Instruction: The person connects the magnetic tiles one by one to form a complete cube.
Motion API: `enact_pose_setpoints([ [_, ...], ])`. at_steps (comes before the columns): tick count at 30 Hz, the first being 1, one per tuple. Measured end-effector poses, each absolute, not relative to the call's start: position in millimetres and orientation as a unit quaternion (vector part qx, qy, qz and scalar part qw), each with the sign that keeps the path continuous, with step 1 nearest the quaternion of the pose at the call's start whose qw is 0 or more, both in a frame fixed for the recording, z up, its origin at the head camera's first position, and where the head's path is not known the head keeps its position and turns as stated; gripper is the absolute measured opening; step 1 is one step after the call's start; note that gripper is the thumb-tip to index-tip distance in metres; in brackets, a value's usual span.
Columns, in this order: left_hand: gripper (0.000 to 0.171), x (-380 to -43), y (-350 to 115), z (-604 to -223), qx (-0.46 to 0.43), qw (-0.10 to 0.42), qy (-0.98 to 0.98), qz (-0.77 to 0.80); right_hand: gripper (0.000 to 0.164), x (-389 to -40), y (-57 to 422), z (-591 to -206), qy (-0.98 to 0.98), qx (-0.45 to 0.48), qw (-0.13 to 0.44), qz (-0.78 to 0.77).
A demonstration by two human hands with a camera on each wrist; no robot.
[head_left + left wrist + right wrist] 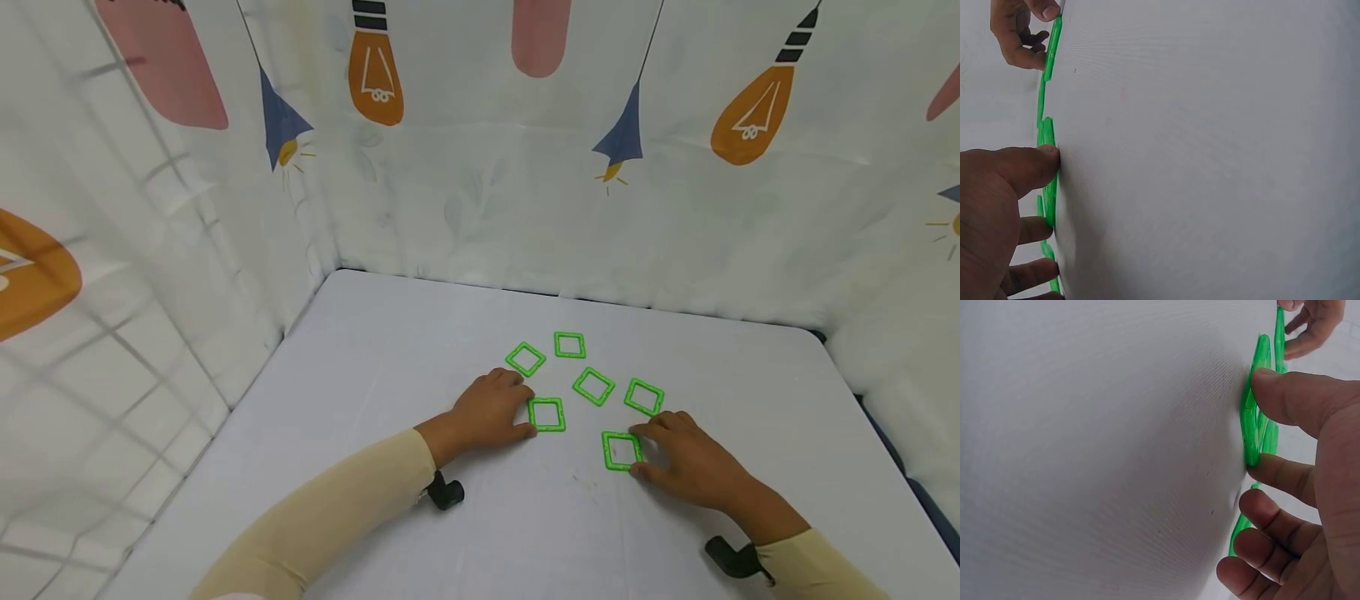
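Observation:
Several green square plastic frames lie flat on a white-covered table. My left hand (491, 408) pinches one green square frame (550, 428) by its left side. In the left wrist view its thumb and a finger sit at opposite ends of that frame's edge. Farther right and nearer to me, my right hand (693, 462) pinches another green square frame (606, 451) by its right side. The right wrist view shows the thumb and index finger on that frame (1248, 425), while the other fingers are bent and hold nothing. Both frames rest on the table or very close to it.
Beyond the hands lie further green frames: a turned one (515, 351), a straight one (569, 335), another turned one (581, 377) and a tilted one (648, 385) by the right hand. A printed curtain (480, 225) hangs behind the white table (390, 333).

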State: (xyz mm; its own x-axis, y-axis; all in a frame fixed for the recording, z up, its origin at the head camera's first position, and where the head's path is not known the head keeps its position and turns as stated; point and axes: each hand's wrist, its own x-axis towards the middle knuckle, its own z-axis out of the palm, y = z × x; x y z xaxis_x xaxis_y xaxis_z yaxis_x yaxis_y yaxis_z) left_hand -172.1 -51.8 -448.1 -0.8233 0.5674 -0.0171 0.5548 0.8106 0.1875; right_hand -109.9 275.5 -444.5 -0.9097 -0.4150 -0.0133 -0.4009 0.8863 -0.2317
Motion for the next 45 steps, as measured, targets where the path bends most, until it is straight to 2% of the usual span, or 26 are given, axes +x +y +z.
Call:
enact_pose_setpoints([
  [26,0.054,-160,-58,-448,0.302,0.06,0.948,0.084,0.06,-106,274,-449,0.976,-0.157,0.013,-0.149],
  [45,0.054,-142,-63,-444,0.324,0.062,0.939,0.093,0.053,-100,274,-447,0.974,-0.137,0.012,-0.18],
])
